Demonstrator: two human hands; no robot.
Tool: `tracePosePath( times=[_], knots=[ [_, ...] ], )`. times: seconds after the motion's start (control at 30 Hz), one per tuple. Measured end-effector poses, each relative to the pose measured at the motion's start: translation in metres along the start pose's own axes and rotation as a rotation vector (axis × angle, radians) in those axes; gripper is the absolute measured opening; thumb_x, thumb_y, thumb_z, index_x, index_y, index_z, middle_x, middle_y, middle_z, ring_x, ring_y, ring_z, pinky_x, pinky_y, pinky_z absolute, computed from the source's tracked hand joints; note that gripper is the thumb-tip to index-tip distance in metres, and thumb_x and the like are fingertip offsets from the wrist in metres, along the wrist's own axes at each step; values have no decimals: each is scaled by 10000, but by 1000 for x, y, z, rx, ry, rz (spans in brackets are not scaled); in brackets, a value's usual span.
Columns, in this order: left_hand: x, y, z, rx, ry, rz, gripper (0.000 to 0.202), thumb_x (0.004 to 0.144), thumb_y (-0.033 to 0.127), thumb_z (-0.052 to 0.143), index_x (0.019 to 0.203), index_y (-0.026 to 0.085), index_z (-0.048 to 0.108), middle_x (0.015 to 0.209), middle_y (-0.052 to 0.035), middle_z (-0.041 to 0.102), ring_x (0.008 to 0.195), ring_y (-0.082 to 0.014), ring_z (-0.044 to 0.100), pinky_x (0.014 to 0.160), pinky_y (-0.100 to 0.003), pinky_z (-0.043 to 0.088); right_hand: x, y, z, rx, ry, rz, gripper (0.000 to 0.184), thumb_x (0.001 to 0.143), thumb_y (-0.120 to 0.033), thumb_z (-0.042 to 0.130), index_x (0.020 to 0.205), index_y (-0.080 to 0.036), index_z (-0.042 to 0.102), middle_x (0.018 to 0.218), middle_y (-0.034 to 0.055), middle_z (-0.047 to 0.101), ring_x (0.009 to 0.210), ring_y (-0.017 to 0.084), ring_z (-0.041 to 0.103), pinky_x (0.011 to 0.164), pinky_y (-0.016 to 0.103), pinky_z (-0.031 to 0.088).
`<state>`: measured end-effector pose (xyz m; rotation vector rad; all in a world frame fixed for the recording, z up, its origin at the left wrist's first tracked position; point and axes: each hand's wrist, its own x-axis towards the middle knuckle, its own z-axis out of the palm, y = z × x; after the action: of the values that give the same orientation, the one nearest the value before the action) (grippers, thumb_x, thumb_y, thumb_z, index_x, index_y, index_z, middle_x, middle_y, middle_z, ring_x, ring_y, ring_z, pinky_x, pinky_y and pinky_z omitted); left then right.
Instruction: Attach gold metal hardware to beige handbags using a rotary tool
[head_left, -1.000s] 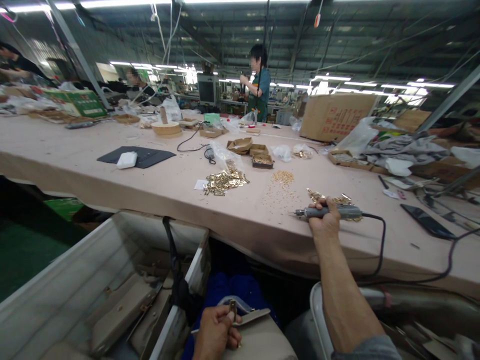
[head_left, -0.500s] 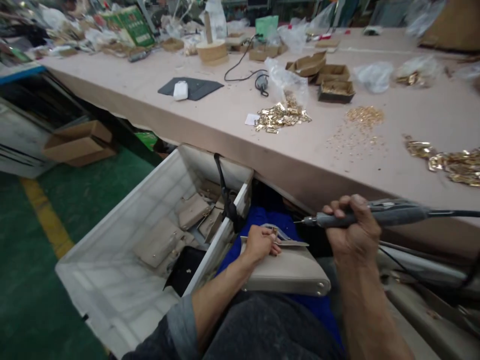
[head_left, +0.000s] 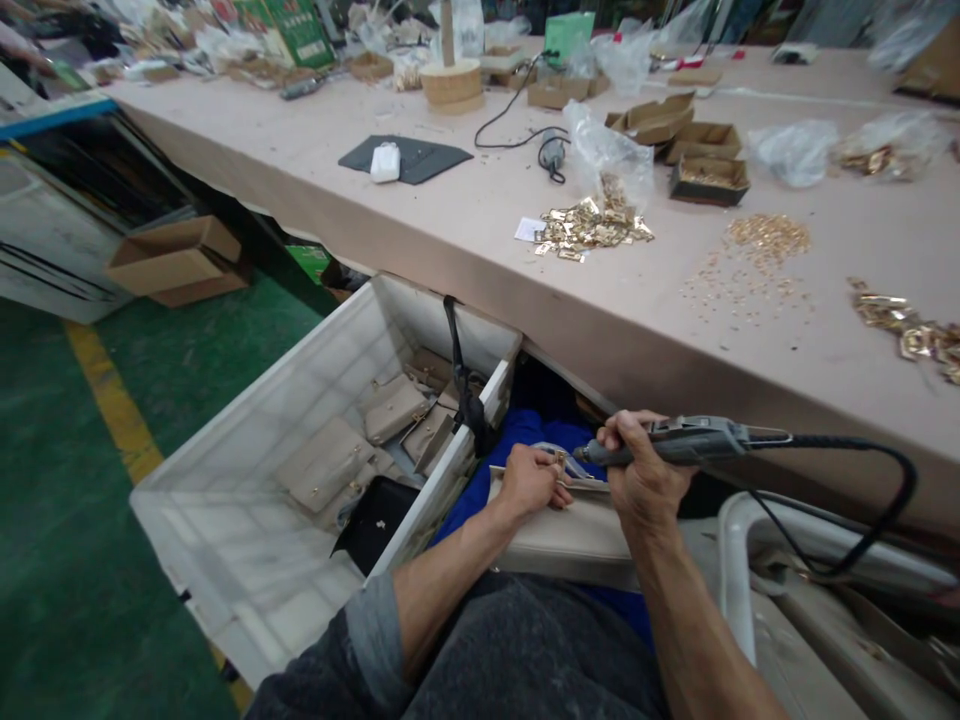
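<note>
In the lower middle of the frame, a beige bag lies across the person's lap, over blue cloth. The left hand is closed at the bag's upper edge, its fingers pinching a small gold metal fitting. Right of it, the right hand grips a grey powered screwdriver around its body, thumb on top — the tool lies nearly level, its nose pointing left at the fitting. Whether the tip touches the metal cannot be told.

A black cord loops from the tool toward the right side. At lower left, a white bin holds beige bags and a black piece with a small shiny fitting; another pale bin at lower right holds more beige items.

Across the top runs a table with a pale pink covering. On it, right of centre, are a heap of gold plates — beside a clear plastic bag — and a scatter of tiny gold pieces.
</note>
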<state>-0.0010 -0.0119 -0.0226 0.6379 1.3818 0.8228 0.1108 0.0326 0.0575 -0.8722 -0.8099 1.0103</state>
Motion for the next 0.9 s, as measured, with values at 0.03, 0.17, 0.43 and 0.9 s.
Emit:
tracePosePath(
  times=[0.03, 0.17, 0.43, 0.9],
  knots=[
    [0, 0, 0, -1, 0, 0, 208, 858, 106, 573, 770, 35, 748, 537, -104, 691, 432, -172, 651, 499, -279, 569, 0, 2, 0, -6, 1, -4, 217, 814, -230, 859, 724, -174, 670, 621, -16, 591, 528, 127, 554, 582, 300, 511],
    [-2, 2, -1, -2, -5, -3, 211, 855, 91, 562, 769, 37, 747, 529, -96, 689, 427, -161, 649, 486, -253, 559, -1, 7, 0, -22, -11, -11, 222, 834, -240, 842, 715, -175, 667, 620, -15, 594, 524, 123, 546, 582, 296, 508],
    [-2, 2, -1, 4, 1, -6, 187, 835, 93, 589, 764, 42, 754, 519, -86, 685, 437, -153, 656, 477, -228, 557, -3, 12, 2, -63, -21, -17, 244, 810, -284, 871, 713, -176, 674, 612, -7, 591, 525, 132, 558, 583, 304, 519],
    [-15, 5, -9, 42, -60, 130, 231, 847, 212, 606, 742, 82, 766, 527, -75, 679, 428, -148, 619, 463, -226, 492, -6, 16, -11, -125, -406, 59, 352, 819, -291, 887, 672, -225, 574, 607, -36, 584, 519, 133, 547, 550, 287, 475]
  ],
)
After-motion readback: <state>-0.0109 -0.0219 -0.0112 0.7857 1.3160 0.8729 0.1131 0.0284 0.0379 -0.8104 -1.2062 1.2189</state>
